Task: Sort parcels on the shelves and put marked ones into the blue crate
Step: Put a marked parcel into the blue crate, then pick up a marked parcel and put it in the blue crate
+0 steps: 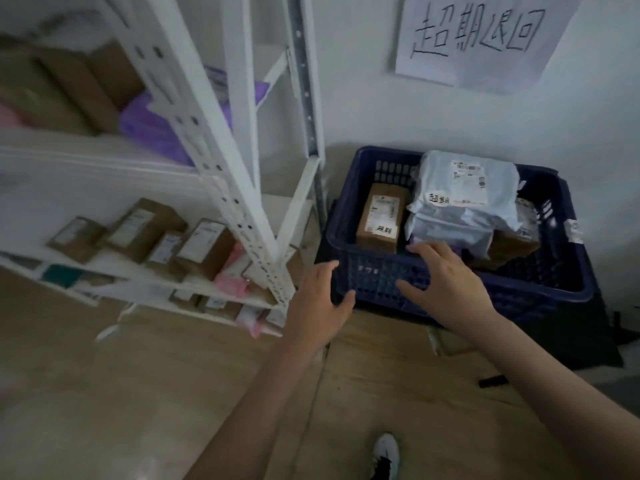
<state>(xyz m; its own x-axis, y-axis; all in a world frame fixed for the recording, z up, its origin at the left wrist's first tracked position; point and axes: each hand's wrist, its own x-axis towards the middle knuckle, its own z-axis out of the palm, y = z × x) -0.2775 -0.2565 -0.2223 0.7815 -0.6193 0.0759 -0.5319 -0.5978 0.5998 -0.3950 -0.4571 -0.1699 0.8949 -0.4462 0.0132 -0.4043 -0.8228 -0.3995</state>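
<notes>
A dark blue crate stands on the floor by the wall. Inside it a brown box with a handwritten sticker stands at the left, and a white plastic mailer with a similar sticker lies on top of other parcels. My left hand hovers at the crate's near left corner, fingers spread, holding nothing. Above the crate's near rim is my right hand, also spread and holding nothing. Several brown boxes and pink parcels sit on the white shelves to the left.
A paper sign with handwritten characters hangs on the wall above the crate. Purple bags and larger brown boxes fill the upper shelf. Flattened cardboard covers the floor, with a small black object on it. My shoe shows at the bottom.
</notes>
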